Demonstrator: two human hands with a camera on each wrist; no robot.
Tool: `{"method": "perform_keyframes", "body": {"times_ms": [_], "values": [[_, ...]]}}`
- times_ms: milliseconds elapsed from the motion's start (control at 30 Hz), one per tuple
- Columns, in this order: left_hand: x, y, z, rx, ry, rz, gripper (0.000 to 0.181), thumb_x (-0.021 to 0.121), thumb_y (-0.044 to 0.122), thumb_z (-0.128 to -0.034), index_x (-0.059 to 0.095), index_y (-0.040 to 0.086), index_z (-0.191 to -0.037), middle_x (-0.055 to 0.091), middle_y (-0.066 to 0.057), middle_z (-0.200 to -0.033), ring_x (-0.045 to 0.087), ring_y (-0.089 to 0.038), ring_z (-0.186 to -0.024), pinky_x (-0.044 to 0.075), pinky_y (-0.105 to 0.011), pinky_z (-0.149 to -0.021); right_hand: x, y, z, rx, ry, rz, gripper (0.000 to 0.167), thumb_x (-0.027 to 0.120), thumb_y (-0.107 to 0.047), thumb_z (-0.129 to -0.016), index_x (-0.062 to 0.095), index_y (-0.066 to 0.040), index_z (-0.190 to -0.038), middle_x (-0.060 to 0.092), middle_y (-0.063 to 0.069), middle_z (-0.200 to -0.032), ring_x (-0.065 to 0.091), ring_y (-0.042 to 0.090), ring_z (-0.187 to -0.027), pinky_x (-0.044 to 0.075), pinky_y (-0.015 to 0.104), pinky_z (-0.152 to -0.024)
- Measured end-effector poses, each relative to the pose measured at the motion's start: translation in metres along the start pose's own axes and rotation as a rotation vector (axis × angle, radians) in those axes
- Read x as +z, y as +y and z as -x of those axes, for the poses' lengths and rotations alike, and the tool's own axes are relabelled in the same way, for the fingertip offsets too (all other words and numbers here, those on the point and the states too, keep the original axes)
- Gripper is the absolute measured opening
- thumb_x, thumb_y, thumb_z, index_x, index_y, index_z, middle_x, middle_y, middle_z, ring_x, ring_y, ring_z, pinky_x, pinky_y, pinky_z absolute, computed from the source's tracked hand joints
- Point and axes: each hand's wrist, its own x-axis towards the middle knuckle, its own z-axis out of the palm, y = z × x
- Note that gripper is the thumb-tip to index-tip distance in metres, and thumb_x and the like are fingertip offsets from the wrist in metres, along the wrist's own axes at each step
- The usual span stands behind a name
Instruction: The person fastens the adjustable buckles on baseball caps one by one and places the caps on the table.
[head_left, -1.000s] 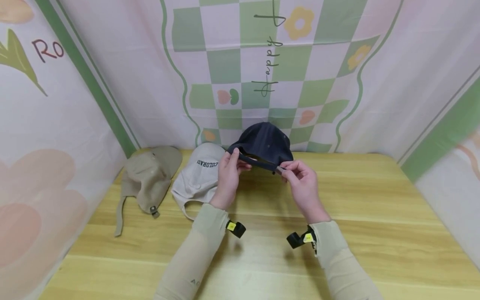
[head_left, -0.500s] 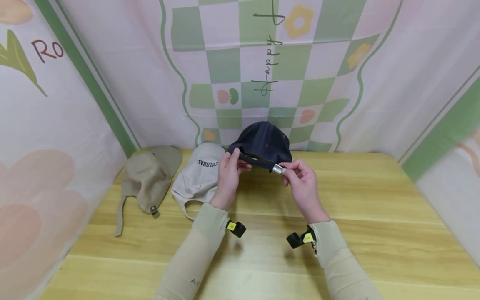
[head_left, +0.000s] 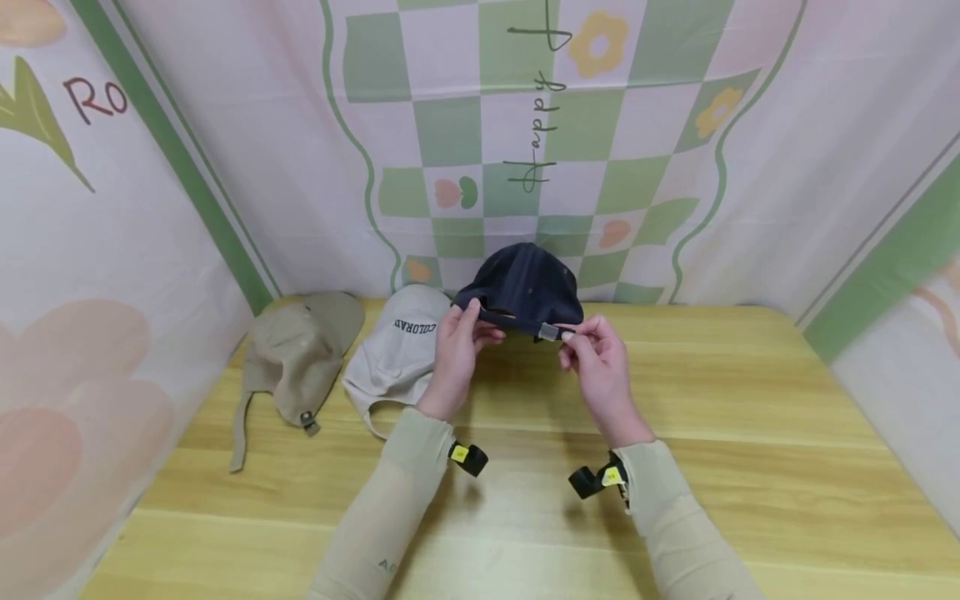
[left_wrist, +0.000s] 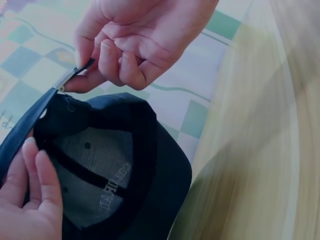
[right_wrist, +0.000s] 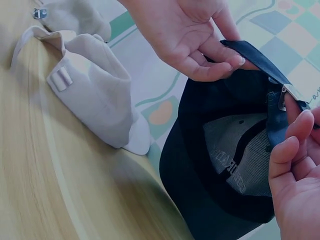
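A dark navy cap (head_left: 528, 283) is held up near the back of the table, its back strap (head_left: 508, 322) toward me. My left hand (head_left: 456, 354) pinches the strap's left end between thumb and fingers. At the other end my right hand (head_left: 600, 367) pinches the short strap tip just beyond the silver metal buckle (head_left: 549, 332). In the left wrist view the strap tip (left_wrist: 86, 66) pokes out of the buckle between right thumb and forefinger. The cap's grey inner lining (right_wrist: 235, 150) faces the right wrist camera. The brim is hidden in the head view.
To the left, a pale cap (head_left: 401, 350) lettered in dark print lies on the wooden table (head_left: 525, 517). Beyond it rests a khaki cap (head_left: 300, 358), its strap (head_left: 238, 433) hanging loose. A patterned cloth (head_left: 510, 125) rises behind the table.
The buckle has shifted left, away from the right fingertips, and the strap looks straighter. My right hand has moved slightly left. My left hand has barely moved.
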Motion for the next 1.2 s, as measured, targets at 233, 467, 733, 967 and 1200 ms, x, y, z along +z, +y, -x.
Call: {"method": "perform_keyframes", "body": {"times_ms": [233,467,733,967,1200], "values": [[-0.001,0.001,0.0,-0.018,0.008,-0.038,0.023,0.049,0.018,-0.11,0.06,0.001,-0.1,0.064,-0.006,-0.083,0.064,-0.015,-0.07,0.056,-0.027,-0.071,0.001,0.001,-0.001,0.038,0.004,-0.023,0.011,0.04,0.006,-0.103,0.04,-0.001,-0.094,0.055,0.006,-0.072,0.052,0.014,-0.062,0.046,0.023,-0.059],[-0.001,0.0,0.0,-0.001,0.024,-0.051,0.025,0.054,0.017,-0.1077,0.062,0.004,-0.089,0.065,-0.005,-0.079,0.064,-0.016,-0.069,0.056,-0.026,-0.07,0.001,-0.001,0.0,0.053,-0.011,-0.015,0.008,0.042,0.004,-0.103,0.042,0.0,-0.096,0.057,0.01,-0.081,0.057,0.015,-0.065,0.052,0.024,-0.063],[0.0,-0.001,0.001,0.021,-0.002,-0.069,0.027,0.058,0.017,-0.1062,0.065,0.004,-0.084,0.069,-0.005,-0.079,0.066,-0.016,-0.071,0.057,-0.028,-0.071,0.001,0.003,0.0,0.09,-0.033,0.07,0.008,0.056,0.012,-0.096,0.054,0.006,-0.101,0.067,0.004,-0.082,0.063,0.014,-0.071,0.056,0.024,-0.07],[0.002,-0.002,0.002,0.016,-0.031,-0.043,0.025,0.057,0.017,-0.1067,0.066,0.004,-0.087,0.07,-0.004,-0.079,0.066,-0.015,-0.072,0.057,-0.028,-0.072,-0.001,0.01,-0.002,0.101,-0.082,0.183,0.017,0.063,0.007,-0.097,0.059,0.014,-0.112,0.07,0.002,-0.088,0.064,0.016,-0.077,0.056,0.025,-0.073],[0.004,-0.002,0.003,0.024,-0.054,-0.035,0.026,0.056,0.017,-0.1068,0.064,0.005,-0.084,0.07,-0.004,-0.078,0.067,-0.015,-0.071,0.057,-0.028,-0.072,-0.001,0.01,-0.003,0.144,-0.112,0.236,0.021,0.064,-0.007,-0.101,0.063,0.013,-0.108,0.07,0.014,-0.089,0.065,0.018,-0.079,0.056,0.033,-0.074]]}}
